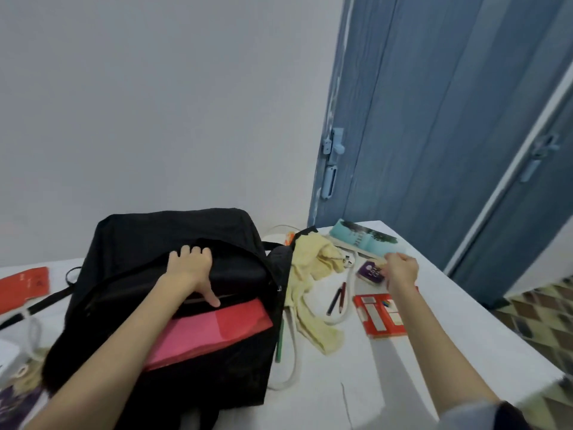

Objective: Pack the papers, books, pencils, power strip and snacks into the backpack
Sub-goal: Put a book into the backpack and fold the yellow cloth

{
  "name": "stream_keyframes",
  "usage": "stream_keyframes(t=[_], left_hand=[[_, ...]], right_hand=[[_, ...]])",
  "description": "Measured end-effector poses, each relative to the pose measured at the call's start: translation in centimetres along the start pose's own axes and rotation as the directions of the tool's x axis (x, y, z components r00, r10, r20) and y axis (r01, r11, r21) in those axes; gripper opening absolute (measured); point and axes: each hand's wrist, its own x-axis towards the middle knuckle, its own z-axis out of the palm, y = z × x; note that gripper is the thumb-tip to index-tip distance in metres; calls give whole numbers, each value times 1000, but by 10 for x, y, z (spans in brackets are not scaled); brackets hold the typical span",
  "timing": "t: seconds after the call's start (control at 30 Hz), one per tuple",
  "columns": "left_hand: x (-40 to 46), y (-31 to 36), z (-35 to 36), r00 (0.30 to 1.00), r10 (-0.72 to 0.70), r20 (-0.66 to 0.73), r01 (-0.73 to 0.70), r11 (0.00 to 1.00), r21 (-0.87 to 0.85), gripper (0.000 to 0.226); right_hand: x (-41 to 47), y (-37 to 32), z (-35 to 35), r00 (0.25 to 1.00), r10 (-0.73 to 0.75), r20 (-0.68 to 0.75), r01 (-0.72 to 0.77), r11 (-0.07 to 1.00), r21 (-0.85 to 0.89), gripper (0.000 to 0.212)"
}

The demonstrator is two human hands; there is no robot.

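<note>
Pink papers [214,333] already poke from the backpack [161,243]; my left hand [190,268] grips its opening. My right hand [401,270], far right, pinches a purple snack [370,271]; pencils [338,297] and books [379,315] remain.

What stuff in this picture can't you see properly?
- Inside of the backpack, head view: dark, and covered by the left hand and a pink folder.
- What the right hand holds: its fingers are turned away and motion-blurred.
- Purple packet: writing too small, partly behind that hand.
- Red book: cut off by the left edge.
</note>
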Motion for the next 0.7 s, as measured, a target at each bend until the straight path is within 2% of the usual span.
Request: stream_keyframes(t=[0.1, 0.13, 0.17, 0.2, 0.23, 0.27, 0.3, 0.33, 0.4, 0.43, 0.5, 0.57, 0.7], left_hand=[[3, 15, -12, 990, -79, 117, 87, 994, -63, 99], [2, 21, -18, 991, -113, 75, 118, 991, -65, 99], [2, 31, -26, 992, -122, -45, 117, 988, -103, 93], [3, 45, -34, 969, -112, -220, 65, 975, -212, 79], [8, 67, -45, 916, -119, -384, -40, 924, -381, 61], [10, 90, -56, 868, -128, -479, -177, 822, -541, 46], [15, 115, -66, 846, -104, -522, -293, 728, -620, 37], [23, 140, -70, 833, -46, -551, -379, 679, -629, 31], [51, 195, -72, 808, 138, -573, -505, 662, -554, 20], [65, 220, -68, 813, 237, -532, -532, 673, -514, 19], [91, 261, -56, 842, 377, -385, -532, 698, -480, 40], [110, 287, -50, 868, 376, -325, -496, 687, -531, 58], [138, 297, -52, 892, 259, -370, -450, 591, -670, 82]], right_hand=[[49, -6, -4, 991, 117, -58, -119, 992, -30, 48], [64, -7, -5, 987, 141, -72, -146, 987, -64, 54], [74, -9, -7, 983, 166, -75, -173, 980, -102, 58], [85, -8, -7, 982, 179, -69, -186, 974, -128, 61], [97, -8, -8, 979, 202, -37, -206, 969, -135, 62], [106, -5, -8, 977, 212, -4, -211, 968, -134, 62], [113, -3, -8, 976, 215, 19, -211, 969, -131, 63], [120, 1, -8, 976, 218, 27, -212, 968, -133, 63], [135, 3, -9, 971, 237, 36, -231, 966, -115, 56], [136, 2, -10, 964, 261, 53, -256, 963, -83, 45], [141, 3, -11, 949, 287, 128, -283, 958, -51, 26], [143, -2, -13, 950, 240, 200, -242, 970, -17, 23], [137, -32, -18, 935, 11, 355, -56, 992, 115, 34]])
